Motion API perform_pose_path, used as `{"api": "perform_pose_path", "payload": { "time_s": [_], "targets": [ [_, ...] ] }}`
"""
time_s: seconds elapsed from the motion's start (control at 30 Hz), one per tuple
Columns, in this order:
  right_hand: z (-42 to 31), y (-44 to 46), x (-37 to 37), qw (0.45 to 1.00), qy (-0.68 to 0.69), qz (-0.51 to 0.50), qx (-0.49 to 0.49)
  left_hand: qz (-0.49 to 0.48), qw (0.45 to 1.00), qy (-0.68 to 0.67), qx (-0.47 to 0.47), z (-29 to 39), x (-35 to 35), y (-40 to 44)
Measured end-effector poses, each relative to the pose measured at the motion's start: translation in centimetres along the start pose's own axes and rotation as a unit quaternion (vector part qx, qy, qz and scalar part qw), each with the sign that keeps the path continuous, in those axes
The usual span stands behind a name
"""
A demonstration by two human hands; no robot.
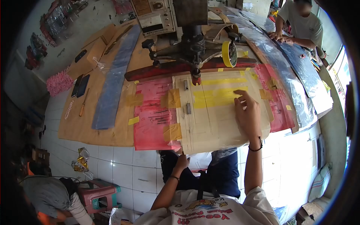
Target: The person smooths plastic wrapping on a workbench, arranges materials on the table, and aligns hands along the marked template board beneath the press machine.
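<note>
Tan sheet (225, 129) is lying at the front of the desk (80, 133), between a left red panel (153, 129) and a right red panel (279, 112). Right hand (248, 114) is reaching over its right half; the fingers are curling loosely, thumb and index standing apart, with nothing visible between them. Contact with the sheet: cannot tell. Left hand (182, 162) is sitting just at the sheet's near edge, low on the left; its fingers are partly hiding, so whether they are gripping the edge cannot be told.

Edges: brown tape (172, 132) is bridging the left seam. Two small metal pieces (188, 108) are lying near that side, and yellow strips (221, 98) are crossing the upper half. A red bar (142, 74) is running along the far edge; the machine head (195, 48) is overhanging it, limiting room there. Leftward, brown desk surface is showing between the red panel and a bluish plastic strip (112, 86).

Surroundings: a yellow tape roll (227, 54) is hanging on the machine. White tiles (144, 178) are covering the floor. One co-worker (303, 24) is leaning over sheeting at far right; another person (47, 197) is bending beside a stool (99, 197), lower left.
</note>
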State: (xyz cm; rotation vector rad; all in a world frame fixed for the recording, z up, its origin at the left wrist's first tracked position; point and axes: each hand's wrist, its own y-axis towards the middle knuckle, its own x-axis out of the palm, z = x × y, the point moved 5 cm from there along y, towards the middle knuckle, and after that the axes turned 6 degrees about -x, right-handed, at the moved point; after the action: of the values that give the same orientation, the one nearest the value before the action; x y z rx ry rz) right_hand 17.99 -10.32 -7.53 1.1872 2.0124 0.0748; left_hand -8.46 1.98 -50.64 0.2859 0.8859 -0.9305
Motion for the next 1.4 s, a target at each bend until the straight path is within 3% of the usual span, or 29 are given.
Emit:
{"api": "perform_pose_path", "payload": {
  "time_s": [0.07,0.13,0.17,0.23,0.3,0.37,0.43,0.47,0.5,0.6,0.7,0.8,0.93,1.03,1.4],
  "targets": [
    [0.1,-0.3,0.1,0.996,-0.066,-0.005,-0.055,-0.145,0.986,0.062,-0.045,-0.4,0.7,0.3],
    [0.2,-0.1,0.1,0.989,-0.12,-0.012,-0.091,-0.364,0.921,0.129,-0.055,5.7,-4.3,-1.0],
    [0.1,-0.2,0.4,0.985,-0.139,-0.025,-0.095,-0.427,0.899,0.099,-0.022,10.6,-8.5,-2.3],
    [-0.2,-0.7,1.3,0.976,-0.183,-0.036,-0.117,-0.46,0.884,-0.058,0.061,19.2,-17.3,-5.3],
    [-0.5,-0.7,2.1,0.958,-0.235,-0.022,-0.165,-0.468,0.842,-0.168,0.211,25.4,-24.4,-6.8],
    [-0.3,-0.7,2.9,0.955,-0.24,-0.091,-0.147,-0.381,0.844,-0.189,0.327,29.6,-30.4,-6.3],
    [-0.3,-0.7,3.6,0.945,-0.263,-0.12,-0.154,-0.212,0.919,-0.063,0.326,32.8,-33.5,-3.9],
    [-0.4,-0.6,4.0,0.938,-0.277,-0.149,-0.15,-0.131,0.931,0.009,0.339,33.8,-33.7,-2.1],
    [-0.2,-0.6,4.3,0.933,-0.283,-0.156,-0.161,-0.047,0.933,0.08,0.348,34.3,-33.2,-0.2],
    [-0.2,0.1,5.1,0.924,-0.268,-0.201,-0.184,0.043,0.877,0.288,0.383,32.6,-29.8,5.9],
    [-0.2,0.8,5.2,0.907,-0.262,-0.228,-0.24,-0.001,0.881,0.298,0.368,32.5,-29.2,7.9],
    [-0.1,1.8,5.2,0.887,-0.224,-0.292,-0.28,0.058,0.872,0.308,0.375,32.2,-28.8,7.6],
    [-0.4,4.0,5.3,0.859,-0.204,-0.342,-0.323,0.066,0.883,0.27,0.377,31.8,-28.5,7.8],
    [-0.5,4.6,5.8,0.847,-0.218,-0.332,-0.354,0.067,0.886,0.262,0.376,31.7,-29.0,7.9],
    [0.2,6.0,5.2,0.876,-0.112,-0.316,-0.347,0.039,0.912,0.28,0.296,31.4,-30.9,9.1]
  ]
}}
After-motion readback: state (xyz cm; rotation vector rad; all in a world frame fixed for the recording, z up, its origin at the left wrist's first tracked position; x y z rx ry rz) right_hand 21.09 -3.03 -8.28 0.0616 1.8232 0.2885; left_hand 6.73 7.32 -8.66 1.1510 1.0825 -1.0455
